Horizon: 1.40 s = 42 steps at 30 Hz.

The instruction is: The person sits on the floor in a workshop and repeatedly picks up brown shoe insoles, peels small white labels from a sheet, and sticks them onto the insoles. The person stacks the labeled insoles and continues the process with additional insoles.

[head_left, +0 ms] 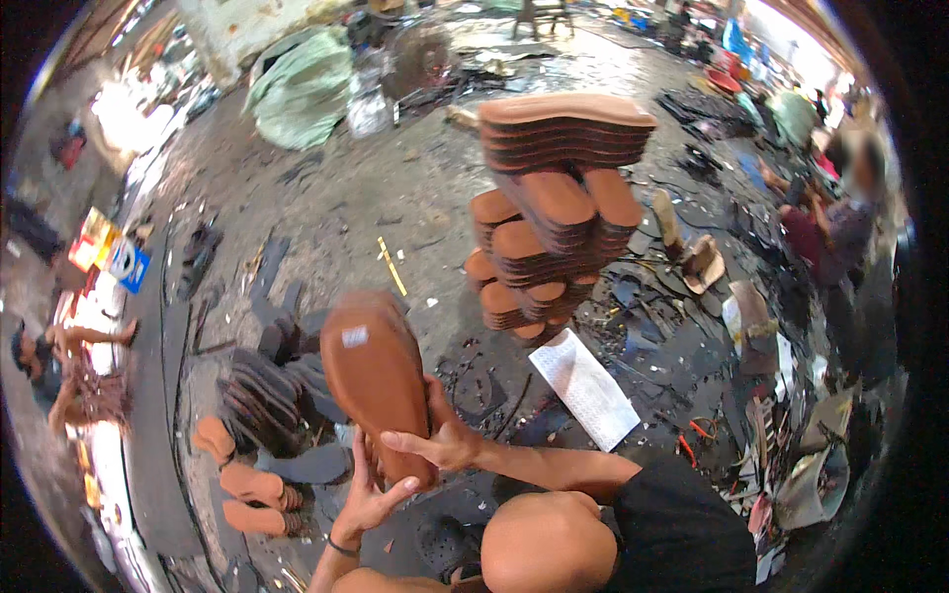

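Observation:
A thick bundle of brown shoe soles [371, 366], the top one with a small white label, is tilted upright in front of me. My right hand [450, 443] grips its right side, thumb across the top sole and fingers behind the edge. Around the lower, narrower end closes my left hand [368, 502], thumb at the bottom and fingers along the left side. Below left of the bundle, more brown soles [255, 484] lie on the floor beside a leaning row of dark grey soles [259, 390].
Ahead right rises a tall crisscrossed pile of brown soles [568, 138]. A white printed sheet [585, 387] lies by its base. Red-handled pliers [687, 450] and scraps litter the right floor. Other people sit at far right [835, 222] and far left [59, 371].

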Each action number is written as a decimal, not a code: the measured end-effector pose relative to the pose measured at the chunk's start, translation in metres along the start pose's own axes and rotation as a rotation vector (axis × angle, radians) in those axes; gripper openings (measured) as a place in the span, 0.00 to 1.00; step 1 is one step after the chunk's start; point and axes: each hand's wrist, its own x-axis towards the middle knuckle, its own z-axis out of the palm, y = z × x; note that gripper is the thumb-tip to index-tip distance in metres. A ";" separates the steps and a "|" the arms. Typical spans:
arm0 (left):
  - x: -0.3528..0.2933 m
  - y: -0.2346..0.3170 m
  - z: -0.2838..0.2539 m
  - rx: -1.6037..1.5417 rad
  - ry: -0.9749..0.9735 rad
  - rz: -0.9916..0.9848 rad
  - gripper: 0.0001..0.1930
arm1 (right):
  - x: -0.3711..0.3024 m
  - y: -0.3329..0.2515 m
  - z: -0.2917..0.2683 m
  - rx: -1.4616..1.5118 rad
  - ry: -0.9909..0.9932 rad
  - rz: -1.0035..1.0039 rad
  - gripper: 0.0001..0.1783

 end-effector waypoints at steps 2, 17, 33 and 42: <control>0.035 0.062 0.025 -0.062 -0.135 0.037 0.56 | 0.005 -0.060 -0.017 0.001 0.075 -0.108 0.56; 0.264 0.192 0.166 -0.250 -0.262 0.053 0.32 | -0.003 -0.241 -0.258 -0.052 0.700 -0.305 0.33; 0.238 0.097 0.220 -0.291 0.037 0.443 0.27 | 0.019 -0.182 -0.286 -0.050 0.618 -0.411 0.32; 0.196 0.148 0.181 0.302 0.535 0.772 0.26 | 0.000 -0.234 -0.299 -0.657 1.054 -0.717 0.33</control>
